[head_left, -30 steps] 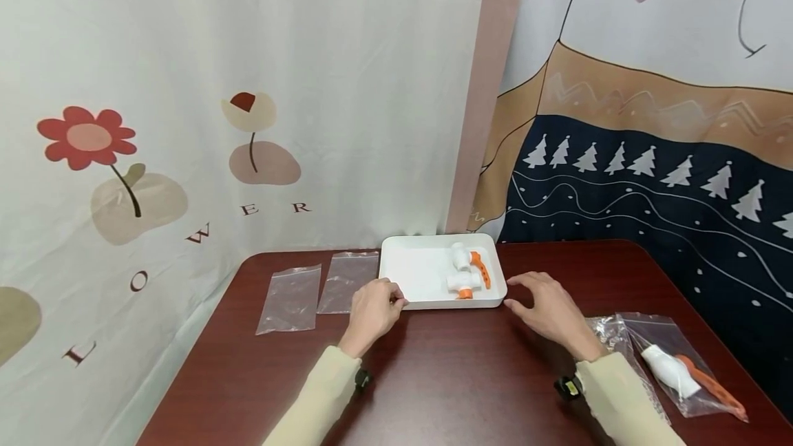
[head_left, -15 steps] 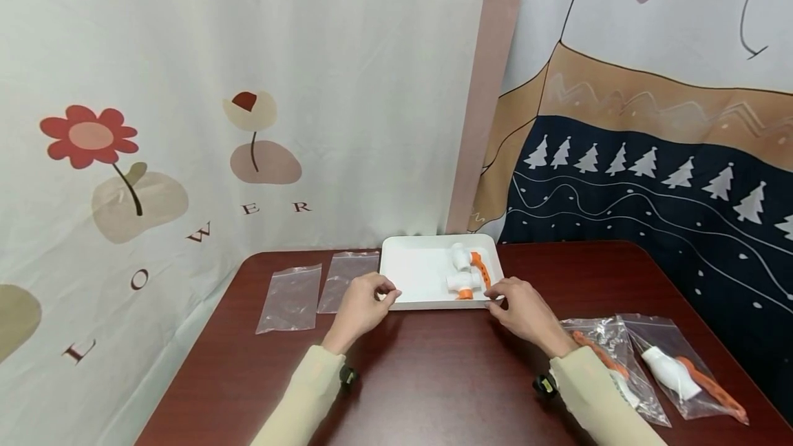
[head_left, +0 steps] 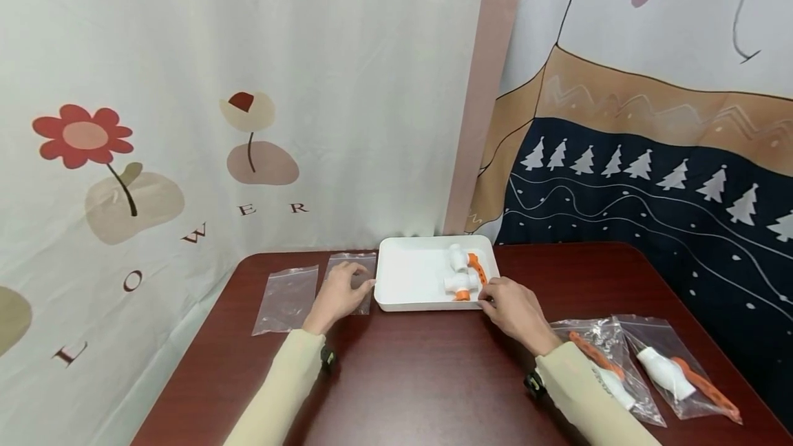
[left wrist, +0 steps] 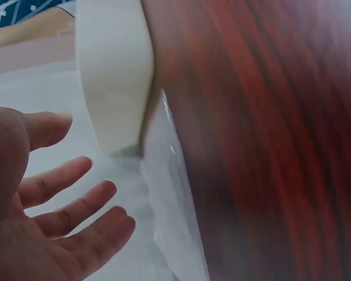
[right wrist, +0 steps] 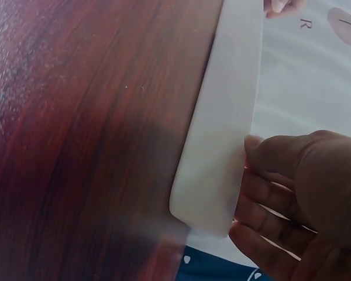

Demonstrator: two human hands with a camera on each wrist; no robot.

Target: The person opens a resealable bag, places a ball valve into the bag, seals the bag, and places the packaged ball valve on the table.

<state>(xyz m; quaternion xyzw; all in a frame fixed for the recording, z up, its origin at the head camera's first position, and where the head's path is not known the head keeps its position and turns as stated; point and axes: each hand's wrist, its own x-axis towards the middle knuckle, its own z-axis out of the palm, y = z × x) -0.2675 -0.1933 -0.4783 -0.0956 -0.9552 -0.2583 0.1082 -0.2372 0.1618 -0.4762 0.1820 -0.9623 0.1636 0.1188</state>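
Note:
A shallow white tray (head_left: 409, 274) stands at the back of the table. Two white plastic pipe fittings, one behind (head_left: 458, 257) and one in front (head_left: 457, 284), lie in its right half with orange parts, one a curved orange handle (head_left: 477, 267). My left hand (head_left: 338, 294) hovers left of the tray over a clear zip bag (head_left: 356, 262), fingers spread and thumb apart, holding nothing. My right hand (head_left: 513, 310) is at the tray's front right corner. In the right wrist view its thumb and loosely bent fingertips lie right at the tray rim (right wrist: 253, 111).
Another flat clear zip bag (head_left: 288, 298) lies on the table's left. To the right, partly under the right sleeve, are two clear bags, one inner (head_left: 638, 391) and one outer (head_left: 650, 329), each with a white fitting and an orange handle. A printed curtain (head_left: 372, 88) hangs behind.
My left hand has left the tray's front left corner and moved left over the zip bag. My right hand has moved leftward from beside the tray to its front right rim.

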